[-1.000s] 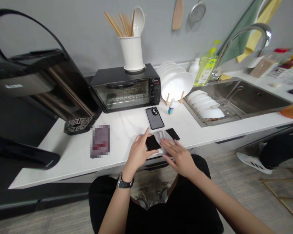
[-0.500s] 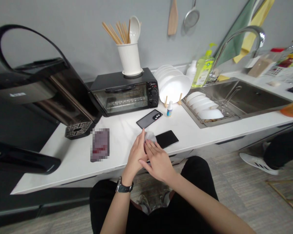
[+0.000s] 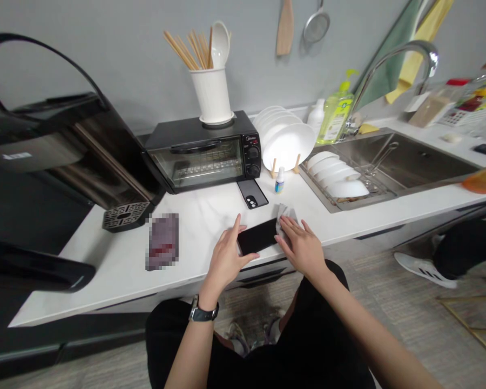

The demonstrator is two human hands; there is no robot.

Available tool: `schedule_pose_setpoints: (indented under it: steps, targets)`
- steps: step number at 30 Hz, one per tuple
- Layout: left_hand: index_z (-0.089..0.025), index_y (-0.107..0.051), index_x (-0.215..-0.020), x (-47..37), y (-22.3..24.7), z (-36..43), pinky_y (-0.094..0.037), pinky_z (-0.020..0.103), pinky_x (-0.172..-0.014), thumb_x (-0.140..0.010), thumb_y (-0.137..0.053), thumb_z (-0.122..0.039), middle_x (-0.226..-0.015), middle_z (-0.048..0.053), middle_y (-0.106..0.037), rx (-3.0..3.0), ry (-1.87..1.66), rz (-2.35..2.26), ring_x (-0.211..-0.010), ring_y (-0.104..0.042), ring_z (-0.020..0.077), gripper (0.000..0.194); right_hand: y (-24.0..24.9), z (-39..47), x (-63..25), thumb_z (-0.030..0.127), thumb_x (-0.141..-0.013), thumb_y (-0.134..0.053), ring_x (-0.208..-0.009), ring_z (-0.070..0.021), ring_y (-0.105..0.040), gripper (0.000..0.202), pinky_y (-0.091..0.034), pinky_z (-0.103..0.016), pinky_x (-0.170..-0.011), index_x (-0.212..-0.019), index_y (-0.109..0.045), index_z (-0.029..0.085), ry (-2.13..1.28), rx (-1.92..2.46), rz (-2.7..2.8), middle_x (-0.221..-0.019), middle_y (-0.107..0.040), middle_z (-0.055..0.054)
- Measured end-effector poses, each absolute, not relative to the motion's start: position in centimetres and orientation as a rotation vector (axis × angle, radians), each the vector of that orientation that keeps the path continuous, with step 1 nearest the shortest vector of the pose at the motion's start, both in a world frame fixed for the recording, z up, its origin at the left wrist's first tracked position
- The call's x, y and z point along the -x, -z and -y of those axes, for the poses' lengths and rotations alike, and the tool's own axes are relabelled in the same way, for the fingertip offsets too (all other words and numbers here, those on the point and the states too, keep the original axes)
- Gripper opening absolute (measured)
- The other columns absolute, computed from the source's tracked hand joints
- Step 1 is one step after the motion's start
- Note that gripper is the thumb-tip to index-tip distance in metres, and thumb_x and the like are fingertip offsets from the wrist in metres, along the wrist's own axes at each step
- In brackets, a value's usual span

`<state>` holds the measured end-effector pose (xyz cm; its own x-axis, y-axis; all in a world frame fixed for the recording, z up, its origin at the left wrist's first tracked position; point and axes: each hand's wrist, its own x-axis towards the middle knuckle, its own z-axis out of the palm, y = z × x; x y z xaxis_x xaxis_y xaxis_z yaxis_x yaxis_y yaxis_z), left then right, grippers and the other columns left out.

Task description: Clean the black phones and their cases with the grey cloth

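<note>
A black smartphone (image 3: pixel 258 237) lies screen up near the front edge of the white counter. My left hand (image 3: pixel 227 254) grips its left end, with the thumb along the near edge and the fingers at the far corner. Under the fingers of my right hand (image 3: pixel 302 243) is a thin grey cloth (image 3: pixel 285 212), pressed on the phone's right end and partly hidden by the hand. Behind the phone lies a dark-rimmed phone case (image 3: pixel 257 195), and a small white spray bottle (image 3: pixel 279 180) stands to its right.
A toaster oven (image 3: pixel 202 156) carries a white utensil holder (image 3: pixel 213 94). To the right are a plate rack (image 3: pixel 285 143) and a sink (image 3: pixel 421 156) with bowls. A pixelated flat item (image 3: pixel 162 241) and a black drinks machine (image 3: pixel 105 162) stand left. Another person's shoe (image 3: pixel 425 269) shows at right.
The left hand has moved onto the phone's left end. The right hand has slid right with the cloth to the other end. The phone has shifted left, and the case is turned, camera cutout nearer me.
</note>
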<state>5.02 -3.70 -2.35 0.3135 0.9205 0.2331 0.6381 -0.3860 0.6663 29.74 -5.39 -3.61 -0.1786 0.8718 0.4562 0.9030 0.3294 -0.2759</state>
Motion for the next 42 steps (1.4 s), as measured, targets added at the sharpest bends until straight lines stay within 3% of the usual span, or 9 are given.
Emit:
schedule_pose_setpoints:
  steps: [4, 10, 14, 17, 20, 25, 32, 36, 42]
  targets:
    - [-0.035, -0.007, -0.168, -4.9, 2.6, 3.7, -0.045, 0.049, -0.117, -0.083, -0.082, -0.024, -0.154, 0.010, -0.055, -2.146, -0.858, -1.356, -0.136, -0.057, 0.0283, 0.115, 3.2, 4.8, -24.6, 0.056, -0.105, -0.050, -0.144, -0.0362, -0.053, 0.068, -0.038, -0.056, -0.123, -0.145, -0.058, 0.002, 0.027, 1.495, 2.088, -0.152, -0.057, -0.025]
    - [-0.033, 0.001, -0.169, -4.4, 3.1, 3.6, -0.042, 0.047, -0.122, -0.083, -0.063, -0.009, -0.167, 0.014, -0.036, -2.180, -0.894, -1.330, -0.151, -0.043, 0.0296, 0.110, 2.3, 7.7, -20.3, 0.048, -0.107, -0.049, -0.145, -0.0308, -0.053, 0.060, -0.036, -0.052, -0.126, -0.148, -0.057, 0.006, -0.210, 1.237, 2.241, -0.151, -0.059, -0.020]
    - [-0.035, -0.001, -0.169, -4.7, 2.7, 3.7, -0.047, 0.045, -0.117, -0.079, -0.071, -0.009, -0.164, 0.013, -0.039, -2.139, -0.880, -1.350, -0.141, -0.055, 0.0288, 0.117, 2.3, 9.6, -23.5, 0.040, -0.107, -0.050, -0.144, -0.0255, -0.055, 0.050, -0.036, -0.054, -0.126, -0.152, -0.054, 0.018, -0.292, 1.207, 2.246, -0.152, -0.060, -0.012]
    - [-0.036, -0.003, -0.168, -4.9, 2.3, 3.8, -0.047, 0.047, -0.116, -0.079, -0.083, -0.019, -0.161, 0.012, -0.044, -2.138, -0.867, -1.364, -0.135, -0.059, 0.0288, 0.121, 2.5, 9.6, -27.0, 0.034, -0.109, -0.046, -0.144, -0.0256, -0.055, 0.046, -0.038, -0.055, -0.124, -0.152, -0.055, 0.022, -0.227, 1.299, 2.216, -0.152, -0.060, -0.010]
    - [-0.037, -0.006, -0.168, -5.0, 2.1, 3.8, -0.046, 0.048, -0.117, -0.078, -0.089, -0.029, -0.158, 0.012, -0.050, -2.149, -0.864, -1.363, -0.134, -0.059, 0.0297, 0.122, 2.9, 8.2, -29.7, 0.033, -0.109, -0.043, -0.143, -0.0271, -0.056, 0.044, -0.042, -0.056, -0.121, -0.149, -0.059, 0.023, -0.108, 1.428, 2.145, -0.151, -0.061, -0.011]
    - [-0.037, -0.008, -0.168, -5.1, 1.9, 3.8, -0.045, 0.046, -0.117, -0.078, -0.090, -0.029, -0.154, 0.010, -0.054, -2.153, -0.856, -1.364, -0.134, -0.059, 0.0278, 0.122, 3.6, 4.7, -29.9, 0.039, -0.109, -0.044, -0.142, -0.0307, -0.057, 0.046, -0.043, -0.056, -0.119, -0.146, -0.061, 0.017, 0.010, 1.539, 2.058, -0.150, -0.061, -0.015]
    - [-0.032, -0.010, -0.169, -4.6, 2.7, 3.6, -0.045, 0.048, -0.117, -0.088, -0.074, -0.020, -0.157, 0.014, -0.051, -2.202, -0.875, -1.296, -0.139, -0.056, 0.0281, 0.104, 2.7, 5.6, -21.8, 0.052, -0.105, -0.052, -0.142, -0.0342, -0.056, 0.062, -0.039, -0.054, -0.122, -0.144, -0.060, 0.003, -0.098, 1.355, 2.185, -0.147, -0.061, -0.024]
    - [-0.027, -0.010, -0.169, -4.6, 3.2, 3.4, -0.047, 0.047, -0.115, -0.092, -0.058, -0.013, -0.152, 0.015, -0.055, -2.208, -0.905, -1.368, -0.139, -0.056, 0.0277, 0.092, 2.4, 8.3, -20.5, 0.056, -0.104, -0.053, -0.143, -0.0312, -0.056, 0.064, -0.037, -0.054, -0.124, -0.145, -0.059, 0.007, -0.242, 1.209, 2.252, -0.149, -0.061, -0.020]
    - [-0.034, -0.001, -0.168, -4.8, 2.6, 3.7, -0.050, 0.044, -0.112, -0.079, -0.081, -0.016, -0.156, 0.012, -0.051, -2.181, -0.858, -1.358, -0.130, -0.062, 0.0266, 0.121, 2.8, 10.0, -26.0, 0.037, -0.110, -0.044, -0.143, -0.0261, -0.056, 0.045, -0.040, -0.054, -0.123, -0.150, -0.056, 0.021, -0.243, 1.272, 2.205, -0.152, -0.060, -0.010]
